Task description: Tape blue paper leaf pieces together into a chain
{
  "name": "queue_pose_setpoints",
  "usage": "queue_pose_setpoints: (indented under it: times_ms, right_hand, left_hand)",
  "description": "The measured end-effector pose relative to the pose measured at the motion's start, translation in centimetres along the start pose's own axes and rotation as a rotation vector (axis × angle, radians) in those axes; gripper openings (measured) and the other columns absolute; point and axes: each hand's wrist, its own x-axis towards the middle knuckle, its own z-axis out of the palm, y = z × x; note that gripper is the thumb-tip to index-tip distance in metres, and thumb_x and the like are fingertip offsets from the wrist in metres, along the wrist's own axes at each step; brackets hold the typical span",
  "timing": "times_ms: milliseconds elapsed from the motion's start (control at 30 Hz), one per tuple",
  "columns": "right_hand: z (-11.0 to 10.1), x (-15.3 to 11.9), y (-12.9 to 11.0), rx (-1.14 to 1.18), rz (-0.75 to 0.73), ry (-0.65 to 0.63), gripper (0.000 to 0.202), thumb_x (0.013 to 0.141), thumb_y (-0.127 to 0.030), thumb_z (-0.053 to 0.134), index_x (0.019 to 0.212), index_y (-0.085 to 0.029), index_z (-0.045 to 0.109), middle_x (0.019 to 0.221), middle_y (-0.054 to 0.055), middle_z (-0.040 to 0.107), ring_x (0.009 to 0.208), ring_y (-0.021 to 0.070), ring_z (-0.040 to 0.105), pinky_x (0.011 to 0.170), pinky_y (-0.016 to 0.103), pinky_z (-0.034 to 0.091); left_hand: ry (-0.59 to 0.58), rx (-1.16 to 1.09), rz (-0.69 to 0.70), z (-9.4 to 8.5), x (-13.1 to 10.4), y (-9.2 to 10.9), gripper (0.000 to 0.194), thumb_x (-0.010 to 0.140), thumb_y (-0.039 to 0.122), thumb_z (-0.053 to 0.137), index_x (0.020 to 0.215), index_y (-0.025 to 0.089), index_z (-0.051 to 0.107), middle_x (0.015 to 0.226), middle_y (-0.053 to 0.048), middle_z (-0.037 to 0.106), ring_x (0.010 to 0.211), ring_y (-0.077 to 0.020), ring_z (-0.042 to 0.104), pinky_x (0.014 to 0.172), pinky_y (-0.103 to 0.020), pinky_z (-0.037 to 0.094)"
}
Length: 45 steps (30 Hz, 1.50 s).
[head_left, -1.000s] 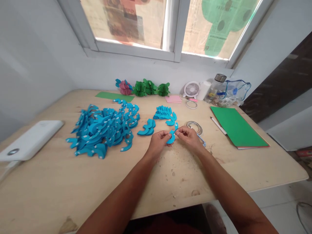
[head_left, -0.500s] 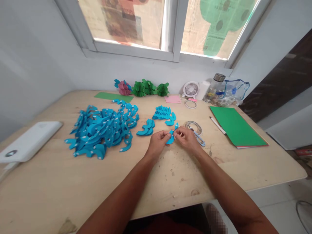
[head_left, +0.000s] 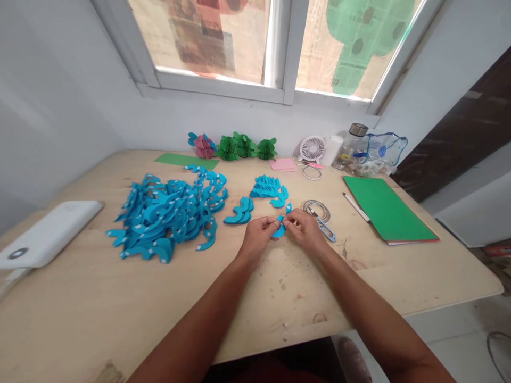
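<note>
Between my two hands is a small curved blue paper piece. My left hand pinches its left side with thumb and finger. At its other side, my right hand has its fingertips pressed together on the paper; they cover part of it. Just beyond my left hand lies a short stack of wavy blue paper pieces. Farther back sits a row of overlapping blue paper curves. A large heap of blue paper pieces with small white squares on them spreads to the left.
Right of my hands lie a blue cutter, a coiled cable, a white pen and green sheets. Along the wall stand green paper figures, a small fan and a bottle. A white power bank is at far left.
The view has shifted very slightly. Both hands stay at the same spot on the blue paper piece, with hardly any finger movement.
</note>
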Motion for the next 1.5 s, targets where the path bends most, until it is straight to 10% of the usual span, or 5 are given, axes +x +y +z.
queue_pose_setpoints:
  times_ms: [1500]
  right_hand:
    - [0.15, -0.12, -0.46, -0.032, -0.049, 0.162, 0.014, 0.081, -0.022, 0.051, 0.073, -0.019, 0.062, 0.088, 0.005, 0.066, 0.085, 0.0176, 0.058, 0.082, 0.033, 0.04]
  left_hand:
    - [0.092, -0.086, -0.046, -0.07, 0.21, -0.19, 0.018, 0.051, 0.023, 0.071, 0.065, 0.012, 0.067, 0.062, -0.002, 0.065, 0.059, -0.0128, 0.058, 0.057, -0.024, 0.048]
